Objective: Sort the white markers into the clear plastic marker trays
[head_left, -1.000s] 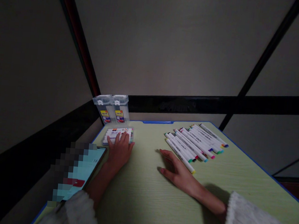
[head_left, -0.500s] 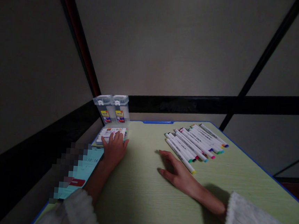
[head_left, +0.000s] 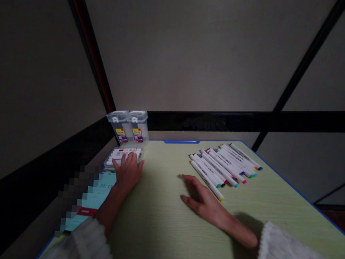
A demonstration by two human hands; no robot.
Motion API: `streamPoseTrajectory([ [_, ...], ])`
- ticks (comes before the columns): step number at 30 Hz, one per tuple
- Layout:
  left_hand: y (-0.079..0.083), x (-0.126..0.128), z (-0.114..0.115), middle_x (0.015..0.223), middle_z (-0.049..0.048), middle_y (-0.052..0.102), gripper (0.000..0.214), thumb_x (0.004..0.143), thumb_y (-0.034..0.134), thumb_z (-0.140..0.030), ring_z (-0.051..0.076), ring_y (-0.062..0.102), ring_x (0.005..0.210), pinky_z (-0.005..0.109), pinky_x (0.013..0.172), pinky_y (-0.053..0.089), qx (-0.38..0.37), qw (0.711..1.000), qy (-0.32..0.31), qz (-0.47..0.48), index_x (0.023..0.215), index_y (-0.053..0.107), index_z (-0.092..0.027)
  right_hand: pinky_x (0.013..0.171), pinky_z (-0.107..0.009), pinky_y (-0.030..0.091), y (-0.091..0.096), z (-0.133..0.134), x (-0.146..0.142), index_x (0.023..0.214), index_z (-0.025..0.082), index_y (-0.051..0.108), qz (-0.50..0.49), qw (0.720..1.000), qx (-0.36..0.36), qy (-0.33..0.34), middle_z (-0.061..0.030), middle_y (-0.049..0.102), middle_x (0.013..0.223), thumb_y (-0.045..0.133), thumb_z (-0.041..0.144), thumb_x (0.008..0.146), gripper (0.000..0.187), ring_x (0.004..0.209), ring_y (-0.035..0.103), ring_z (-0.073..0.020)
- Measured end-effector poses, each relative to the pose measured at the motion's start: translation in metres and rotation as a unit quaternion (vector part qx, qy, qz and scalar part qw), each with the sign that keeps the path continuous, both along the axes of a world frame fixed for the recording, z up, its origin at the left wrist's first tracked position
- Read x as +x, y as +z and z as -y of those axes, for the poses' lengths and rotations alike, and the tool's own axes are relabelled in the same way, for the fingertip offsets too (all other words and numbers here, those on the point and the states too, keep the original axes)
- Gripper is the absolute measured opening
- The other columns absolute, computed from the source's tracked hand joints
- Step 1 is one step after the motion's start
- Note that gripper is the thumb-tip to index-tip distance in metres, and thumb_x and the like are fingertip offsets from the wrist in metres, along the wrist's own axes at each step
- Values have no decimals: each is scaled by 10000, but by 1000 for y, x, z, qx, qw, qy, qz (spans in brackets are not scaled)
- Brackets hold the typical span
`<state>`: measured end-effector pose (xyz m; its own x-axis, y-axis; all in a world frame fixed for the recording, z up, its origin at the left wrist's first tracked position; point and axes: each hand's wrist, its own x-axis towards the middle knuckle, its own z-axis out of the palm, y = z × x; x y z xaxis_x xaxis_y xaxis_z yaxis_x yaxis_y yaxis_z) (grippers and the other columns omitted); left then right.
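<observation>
My left hand (head_left: 128, 174) lies on a clear case of white markers (head_left: 117, 155) at the left edge of the table, its fingers apart and resting over the front of the case. Part of the case is hidden under those fingers. My right hand (head_left: 204, 199) hovers or rests over the middle of the table with thumb and fingers apart, holding nothing. Just beyond it lies a row of loose white markers (head_left: 217, 168) with coloured ends, side by side and slanting. The nearest marker (head_left: 207, 181) has a yellow end, close to my right fingers.
Two clear lidded plastic boxes (head_left: 129, 130) with yellow labels stand at the back left corner. A tablet-like screen (head_left: 94, 195) showing a clock lies along the left edge, partly blurred out. The pale green table (head_left: 164, 225) has a blue rim, with a wall behind it.
My left hand and the marker case have shifted a little to the left, toward the table's edge. My right hand and the loose markers have stayed in place.
</observation>
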<state>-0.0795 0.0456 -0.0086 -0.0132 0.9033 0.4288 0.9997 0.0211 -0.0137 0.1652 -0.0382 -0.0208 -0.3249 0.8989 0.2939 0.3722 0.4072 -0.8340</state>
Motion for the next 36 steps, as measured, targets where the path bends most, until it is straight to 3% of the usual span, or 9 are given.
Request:
streamPoseTrajectory([
  [13, 4, 3, 1, 1192, 153, 510, 340, 843, 341, -324, 331, 376, 1166, 625, 945, 186, -8, 1000, 6, 14, 1063, 507, -124, 956, -409, 323, 1, 1, -2, 1195, 168, 391, 12, 1000, -1, -2, -97, 494, 1173, 509, 199, 749, 463, 1098, 445, -223],
  [18, 13, -9, -18, 1066, 139, 594, 302, 818, 375, -356, 335, 491, 1049, 640, 937, 169, -8, 992, 1, 126, 899, 578, -148, 971, -409, 310, -2, 0, -4, 1194, 191, 387, 11, 1000, 2, -5, -86, 489, 1193, 520, 152, 726, 488, 1123, 431, -219],
  [20, 21, -21, -33, 940, 113, 641, 294, 799, 395, -370, 292, 572, 919, 564, 925, 288, 5, 980, 4, 197, 850, 590, -157, 977, -413, 303, -2, 0, -5, 1197, 182, 383, 12, 1000, 1, -7, -92, 487, 1198, 516, 145, 722, 494, 1130, 425, -221],
  [22, 30, -34, -50, 934, 93, 638, 289, 792, 398, -336, 223, 605, 833, 402, 845, 431, 27, 976, 0, 218, 939, 567, -154, 986, -420, 292, -1, 1, -6, 1200, 179, 379, 14, 1000, 0, -8, -97, 479, 1213, 511, 140, 719, 500, 1142, 416, -224],
  [24, 39, -46, -65, 1052, 115, 586, 347, 786, 386, -289, 195, 589, 899, 319, 833, 446, 68, 971, 1, 231, 1068, 500, -122, 989, -425, 288, -1, 1, -6, 1203, 190, 379, 15, 1000, -2, -9, -94, 473, 1226, 508, 136, 717, 506, 1152, 410, -225],
  [29, 55, -65, -88, 1242, 139, 426, 485, 751, 403, -249, 214, 420, 1162, 310, 963, 352, 218, 953, -17, 212, 1213, 394, -102, 1000, -428, 278, -2, 2, -8, 1219, 192, 372, 15, 1000, -5, -10, -96, 460, 1245, 498, 136, 716, 521, 1173, 394, -228],
  [36, 75, -72, -104, 1448, 87, 138, 661, 764, 426, -289, 294, 130, 1308, 434, 1042, 202, 161, 981, -37, 102, 1357, 173, -140, 1015, -416, 260, 0, 3, -9, 1230, 160, 364, 29, 999, -24, -11, -117, 435, 1269, 489, 136, 723, 523, 1190, 374, -226],
])
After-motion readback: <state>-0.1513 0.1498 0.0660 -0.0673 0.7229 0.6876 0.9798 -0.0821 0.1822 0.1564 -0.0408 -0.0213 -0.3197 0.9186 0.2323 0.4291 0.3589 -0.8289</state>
